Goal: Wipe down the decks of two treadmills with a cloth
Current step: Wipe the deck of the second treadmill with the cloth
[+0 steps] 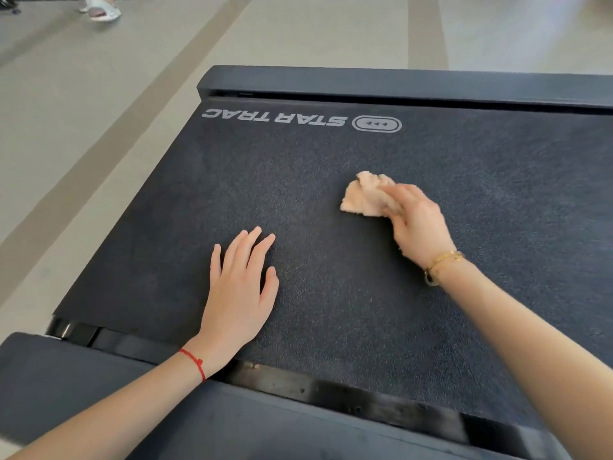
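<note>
Nearest, a dark side rail. Beyond it the left hand lies flat, fingers spread, holding nothing, on the treadmill belt. The right hand clutches a crumpled pink cloth mid-belt; bare belt surrounds both.

Deck fills the middle of the frame; left hand flat on it lower centre; right hand right of centre, on the cloth; logo up top; floor at left.

One treadmill deck, one cloth, two hands, two bracelets.
</note>
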`<state>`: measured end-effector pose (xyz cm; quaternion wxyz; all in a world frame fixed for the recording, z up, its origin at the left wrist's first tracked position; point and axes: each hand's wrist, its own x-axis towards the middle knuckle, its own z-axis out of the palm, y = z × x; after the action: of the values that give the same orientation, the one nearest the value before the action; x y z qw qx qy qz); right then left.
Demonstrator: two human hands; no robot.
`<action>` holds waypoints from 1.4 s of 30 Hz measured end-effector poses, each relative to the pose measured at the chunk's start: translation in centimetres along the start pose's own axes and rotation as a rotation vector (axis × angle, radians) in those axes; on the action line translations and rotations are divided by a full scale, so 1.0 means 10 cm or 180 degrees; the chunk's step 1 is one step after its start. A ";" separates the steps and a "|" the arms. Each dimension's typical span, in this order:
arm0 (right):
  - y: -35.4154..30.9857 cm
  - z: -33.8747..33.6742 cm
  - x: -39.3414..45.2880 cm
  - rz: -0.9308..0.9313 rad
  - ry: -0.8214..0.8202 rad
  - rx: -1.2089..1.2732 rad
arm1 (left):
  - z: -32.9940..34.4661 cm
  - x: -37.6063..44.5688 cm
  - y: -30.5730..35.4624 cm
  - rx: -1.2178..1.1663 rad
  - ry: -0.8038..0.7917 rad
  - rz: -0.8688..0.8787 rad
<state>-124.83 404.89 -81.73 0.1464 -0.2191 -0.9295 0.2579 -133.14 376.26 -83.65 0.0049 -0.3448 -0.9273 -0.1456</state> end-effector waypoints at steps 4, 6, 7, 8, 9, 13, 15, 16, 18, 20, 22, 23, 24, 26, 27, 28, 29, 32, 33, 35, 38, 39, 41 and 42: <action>0.01 0.05 0.54 0.0643 0.0395 0.0005 | 0.01 0.02 0.01 0.0109 0.0035 0.0005; -0.15 0.19 0.66 0.0614 0.0367 0.0023 | 0.01 0.03 0.01 0.0114 0.0029 0.0002; -0.25 0.27 0.67 0.0509 0.0273 0.0029 | 0.01 0.04 0.01 0.0110 0.0026 -0.0003; -0.35 0.35 0.66 0.0364 0.0153 0.0058 | 0.01 0.04 0.00 0.0108 0.0027 -0.0006; -0.45 0.41 0.63 0.0217 0.0028 0.0122 | 0.01 0.04 0.00 0.0109 0.0026 -0.0001; -0.53 0.48 0.46 -0.0369 -0.0473 0.0293 | 0.01 0.03 -0.02 0.0089 0.0007 0.0019; -0.40 0.37 0.42 -0.0538 -0.0575 0.0247 | 0.01 0.04 -0.02 0.0083 -0.0002 0.0022; -0.30 0.29 0.42 -0.0500 -0.0530 0.0206 | 0.01 0.04 -0.02 0.0073 -0.0002 0.0027; -0.03 0.10 0.47 -0.0212 -0.0243 0.0051 | 0.01 0.04 -0.02 0.0058 -0.0002 0.0033; 0.27 -0.10 0.55 0.0266 0.0101 -0.0154 | 0.02 0.03 -0.02 0.0072 0.0003 0.0024; 0.47 -0.23 0.58 0.0719 0.0342 -0.0232 | 0.02 0.03 -0.02 0.0086 0.0020 0.0016; 0.49 -0.23 0.57 0.0845 0.0435 -0.0220 | 0.03 0.03 -0.02 0.0099 0.0030 0.0015; 0.47 -0.21 0.54 0.0904 0.0510 -0.0186 | 0.03 0.03 -0.02 0.0114 0.0041 0.0011; 0.31 -0.11 0.42 0.0857 0.0547 -0.0058 | 0.03 0.03 -0.01 0.0131 0.0058 0.0010; 0.21 -0.06 0.32 0.0736 0.0492 0.0019 | 0.02 0.03 -0.01 0.0119 0.0065 0.0012; 0.10 -0.01 0.20 0.0568 0.0394 0.0095 | 0.02 0.02 0.00 0.0097 0.0075 0.0015; 0.01 0.03 0.07 0.0389 0.0266 0.0177 | 0.02 0.02 0.00 0.0076 0.0085 0.0017; -0.19 0.09 -0.38 -0.0177 -0.0202 0.0443 | 0.02 0.02 0.00 0.0063 0.0100 0.0023; -0.21 0.09 -0.53 -0.0399 -0.0339 0.0496 | 0.02 0.02 0.00 0.0054 0.0096 0.0023; -0.14 0.02 -0.76 -0.0658 -0.0509 0.0493 | 0.01 0.02 0.00 0.0040 0.0078 0.0014; 0.17 -0.22 -0.84 -0.0305 -0.0256 0.0334 | -0.01 0.01 0.03 0.0027 0.0071 0.0022; 0.28 -0.30 -0.82 -0.0068 -0.0056 0.0269 | -0.01 0.01 0.04 0.0039 0.0072 0.0022; 0.42 -0.41 -0.75 0.0439 0.0330 0.0216 | -0.02 0.00 0.05 0.0071 0.0060 0.0016; 0.42 -0.42 -0.74 0.0639 0.0464 0.0201 | -0.02 0.00 0.06 0.0086 0.0039 0.0000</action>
<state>-115.48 406.31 -81.71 0.1939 -0.3245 -0.8812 0.2838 -132.74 376.67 -83.29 0.0152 -0.3438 -0.9291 -0.1352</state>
